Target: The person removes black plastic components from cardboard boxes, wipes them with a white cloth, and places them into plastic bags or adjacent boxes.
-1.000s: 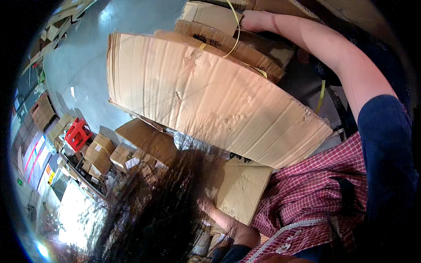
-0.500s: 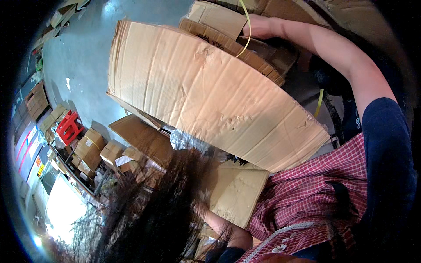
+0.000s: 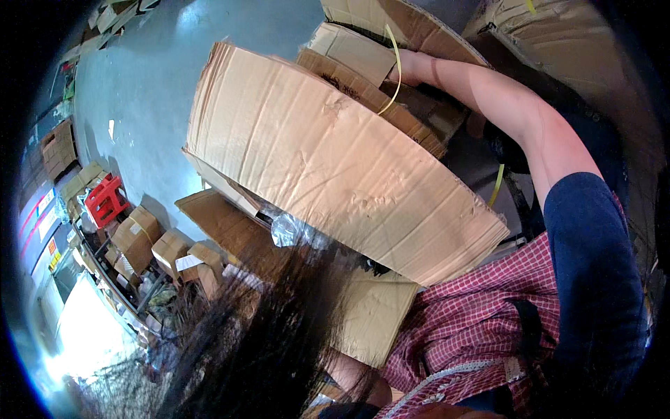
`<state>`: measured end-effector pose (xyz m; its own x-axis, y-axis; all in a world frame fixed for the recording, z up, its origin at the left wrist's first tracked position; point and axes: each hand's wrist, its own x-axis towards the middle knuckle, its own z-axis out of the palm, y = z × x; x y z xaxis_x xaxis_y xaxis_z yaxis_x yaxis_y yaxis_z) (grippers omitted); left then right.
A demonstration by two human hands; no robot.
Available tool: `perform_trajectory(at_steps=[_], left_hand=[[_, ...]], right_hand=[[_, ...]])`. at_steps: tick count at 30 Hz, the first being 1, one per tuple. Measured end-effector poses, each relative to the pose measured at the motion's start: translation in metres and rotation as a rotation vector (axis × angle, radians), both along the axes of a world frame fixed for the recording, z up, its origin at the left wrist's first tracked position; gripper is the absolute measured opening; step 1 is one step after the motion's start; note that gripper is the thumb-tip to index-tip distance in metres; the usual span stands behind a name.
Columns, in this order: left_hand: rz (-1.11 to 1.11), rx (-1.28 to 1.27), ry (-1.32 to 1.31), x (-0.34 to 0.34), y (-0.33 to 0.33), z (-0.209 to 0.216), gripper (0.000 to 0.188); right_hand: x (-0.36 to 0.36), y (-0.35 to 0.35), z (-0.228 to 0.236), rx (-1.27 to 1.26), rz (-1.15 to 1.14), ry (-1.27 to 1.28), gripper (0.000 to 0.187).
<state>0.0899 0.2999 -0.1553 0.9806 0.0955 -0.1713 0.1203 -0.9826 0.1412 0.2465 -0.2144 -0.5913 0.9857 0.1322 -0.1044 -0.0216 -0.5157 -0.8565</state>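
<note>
While creased cardboard (image 3: 328, 164) slants, your right hand (image 3: 409, 68), one o'clock, touches tan flap (image 3: 351, 52); left hand hidden; both grips unclear.

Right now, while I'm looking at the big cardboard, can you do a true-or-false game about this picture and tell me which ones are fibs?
1. The big cardboard sheet is perfectly smooth. False: it has creases and dents.
2. The right hand is up by a smaller cardboard piece. True.
3. A thin yellow strap curves close to that hand. True.
4. The red plastic item sits on top of the big cardboard sheet. False: it is away to the left, near some boxes.
5. The person's clothing has plain green cloth at the front. False: that cloth is red and white checked.
6. Dark hair hangs across the lower part of the view. True.
</note>
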Motion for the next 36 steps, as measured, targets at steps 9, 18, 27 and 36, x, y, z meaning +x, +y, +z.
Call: perform_trajectory(at_steps=[9, 18, 27, 36], left_hand=[[-0.058, 0.014, -0.005, -0.006, 0.012, -0.001, 0.045], [0.01, -0.029, 0.035, -0.001, 0.002, -0.001, 0.038], [-0.019, -0.059, 0.013, -0.005, -0.017, 0.007, 0.035], [0.09, -0.068, 0.061, 0.001, 0.015, -0.015, 0.041]], right_hand=[[-0.025, -0.004, 0.167, -0.63, 0.339, -0.411, 0.05], [-0.03, 0.004, 0.202, -0.539, 0.218, 0.17, 0.021], [0.041, -0.021, 0.43, -0.549, -0.161, 0.267, 0.045], [-0.03, -0.057, 0.285, 0.696, 0.118, 0.951, 0.054]])
